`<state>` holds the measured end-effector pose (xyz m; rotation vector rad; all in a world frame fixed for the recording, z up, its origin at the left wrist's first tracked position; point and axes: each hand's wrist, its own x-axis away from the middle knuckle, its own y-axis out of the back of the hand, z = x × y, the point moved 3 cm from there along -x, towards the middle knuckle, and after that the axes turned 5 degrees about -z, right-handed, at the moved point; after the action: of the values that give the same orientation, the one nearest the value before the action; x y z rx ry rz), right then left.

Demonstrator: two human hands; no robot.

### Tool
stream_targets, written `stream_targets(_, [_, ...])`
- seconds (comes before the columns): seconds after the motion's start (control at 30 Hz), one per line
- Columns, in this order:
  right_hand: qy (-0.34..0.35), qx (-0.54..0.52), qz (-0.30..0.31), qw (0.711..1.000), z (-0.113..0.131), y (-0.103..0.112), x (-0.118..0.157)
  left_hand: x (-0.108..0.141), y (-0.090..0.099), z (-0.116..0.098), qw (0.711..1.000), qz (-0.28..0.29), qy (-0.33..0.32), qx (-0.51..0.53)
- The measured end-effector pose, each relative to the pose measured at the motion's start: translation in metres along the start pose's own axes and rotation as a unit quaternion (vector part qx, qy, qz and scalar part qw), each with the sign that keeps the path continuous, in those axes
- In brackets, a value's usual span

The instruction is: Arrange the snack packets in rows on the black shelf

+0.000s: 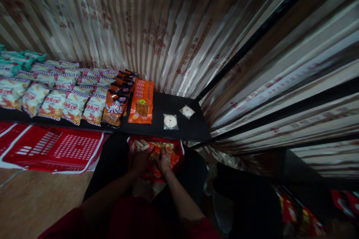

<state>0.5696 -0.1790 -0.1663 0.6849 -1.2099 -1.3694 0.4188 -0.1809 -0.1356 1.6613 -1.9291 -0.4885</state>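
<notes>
On my lap lies a red bag (179, 152) with several small wrapped snacks showing at its top, some pale, some orange. My left hand (141, 160) is at the left part of the snacks; it is dark and its fingers are hard to make out. From the right, my right hand (164, 161) reaches in, thumb and fingers closed around a small orange packet (156, 152). The packet's edges are partly hidden by the fingers. Just beyond, on the black shelf (179, 99), lie two round white items in clear wrappers, one nearer (170, 121) and one farther right (187, 111).
Orange stick-snack packs (141, 102), brown-orange bags (114, 108) and rows of white snack bags (73, 106) line the shelf leftward. Red baskets (75, 149) sit below it. A striped curtain (157, 26) and black poles (252, 50) stand behind. Another person's dark-clothed leg (249, 201) is at right.
</notes>
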Motion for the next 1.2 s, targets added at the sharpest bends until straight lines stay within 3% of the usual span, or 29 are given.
stream_targets(0.23, [-0.021,0.011,-0.018,1.0,0.001,0.024,0.002,-0.002,0.011,-0.005,0.997,0.018,-0.067,-0.034])
stream_targets(0.47, [-0.019,-0.066,-0.046,0.997,-0.006,0.037,0.003,-0.005,0.02,-0.006,0.994,-0.02,-0.105,-0.021])
stream_targets(0.6, [0.032,-0.157,-0.032,0.987,-0.004,0.037,0.005,-0.01,0.024,-0.005,0.993,-0.054,-0.109,-0.01])
stream_targets(0.73, [0.065,-0.184,-0.026,0.98,-0.004,0.033,0.008,-0.011,0.031,-0.003,0.991,-0.077,-0.111,0.009])
stream_targets(0.97, [0.067,-0.326,0.025,0.943,0.002,0.03,0.015,-0.01,0.048,-0.005,0.992,-0.083,-0.058,0.079])
stream_targets(1.2, [0.071,-0.383,0.037,0.92,0.01,0.032,0.016,-0.015,0.057,0.003,0.98,-0.143,0.011,0.14])
